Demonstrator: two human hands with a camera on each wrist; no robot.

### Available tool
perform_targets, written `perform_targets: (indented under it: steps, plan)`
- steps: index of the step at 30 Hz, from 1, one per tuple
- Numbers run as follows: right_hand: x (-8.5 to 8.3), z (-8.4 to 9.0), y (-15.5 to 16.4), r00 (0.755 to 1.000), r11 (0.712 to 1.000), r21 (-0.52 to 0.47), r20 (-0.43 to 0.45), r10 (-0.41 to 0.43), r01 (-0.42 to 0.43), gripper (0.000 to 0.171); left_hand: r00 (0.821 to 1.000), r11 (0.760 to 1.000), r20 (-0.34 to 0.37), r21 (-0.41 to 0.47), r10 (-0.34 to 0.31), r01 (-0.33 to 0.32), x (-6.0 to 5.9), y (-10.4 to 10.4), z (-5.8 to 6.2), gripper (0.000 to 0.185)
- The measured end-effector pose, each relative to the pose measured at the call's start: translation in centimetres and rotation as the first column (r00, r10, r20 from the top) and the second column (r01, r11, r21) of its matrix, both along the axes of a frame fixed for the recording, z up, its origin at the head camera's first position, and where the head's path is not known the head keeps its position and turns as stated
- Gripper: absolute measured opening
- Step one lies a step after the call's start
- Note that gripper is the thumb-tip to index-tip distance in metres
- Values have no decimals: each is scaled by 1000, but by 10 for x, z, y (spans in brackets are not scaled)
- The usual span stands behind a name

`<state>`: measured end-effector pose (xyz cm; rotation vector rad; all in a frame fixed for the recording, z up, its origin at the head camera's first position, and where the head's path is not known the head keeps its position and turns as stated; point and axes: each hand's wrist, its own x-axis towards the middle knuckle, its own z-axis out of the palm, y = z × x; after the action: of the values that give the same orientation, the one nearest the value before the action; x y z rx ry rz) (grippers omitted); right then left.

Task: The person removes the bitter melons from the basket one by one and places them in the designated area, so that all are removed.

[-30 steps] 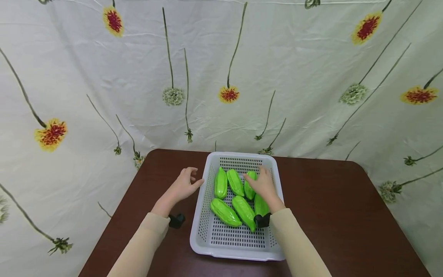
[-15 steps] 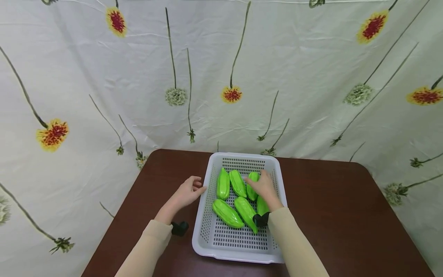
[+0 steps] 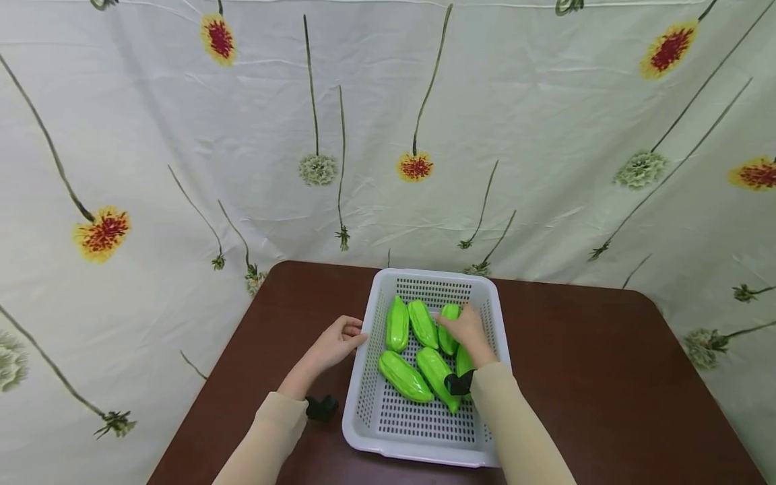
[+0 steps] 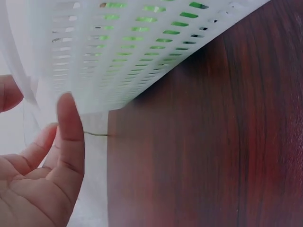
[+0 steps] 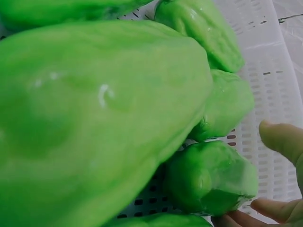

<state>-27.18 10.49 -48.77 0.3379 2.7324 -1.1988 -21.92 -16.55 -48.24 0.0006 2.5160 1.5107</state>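
A white perforated basket (image 3: 424,455) stands on a dark brown table (image 3: 582,377) and holds several bright green gourds. My right hand (image 3: 465,328) reaches into the basket, its fingers (image 5: 284,142) curled round the end of the rear right gourd (image 3: 449,313) (image 5: 208,177). My left hand (image 3: 337,342) lies outside the basket at its left rim, fingers loosely curled, thumb by the wall (image 4: 142,52); it holds nothing. Two gourds (image 3: 397,323) (image 3: 422,323) lie side by side at the back, two more (image 3: 403,376) (image 3: 438,367) in front. A large gourd (image 5: 94,118) fills the right wrist view.
A flowered cloth backdrop (image 3: 388,135) hangs close behind the table's far edge. Bare table (image 4: 203,151) stretches to the right of the basket and a narrower strip to its left. Black wrist straps (image 3: 321,407) show at both sleeves.
The left hand has drawn in towards the basket's left rim. The right hand stays on the rear right gourd, its fingers closing in. The view has shifted slightly.
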Motion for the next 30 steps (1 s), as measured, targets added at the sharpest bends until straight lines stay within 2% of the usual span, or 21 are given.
perform_targets:
  steps: [13,23,30]
  plan:
    - [-2,-10,4,999,999,-9,32,-31,32,78,997,989,52,135,60,-66,3,7,-5,29]
    - [0,-7,8,999,999,-27,23,-38,38,75,998,988,42,150,36,-42,6,5,-9,27]
    - [-2,-2,6,998,993,-105,7,-55,56,74,998,989,38,140,50,-55,7,4,-7,26]
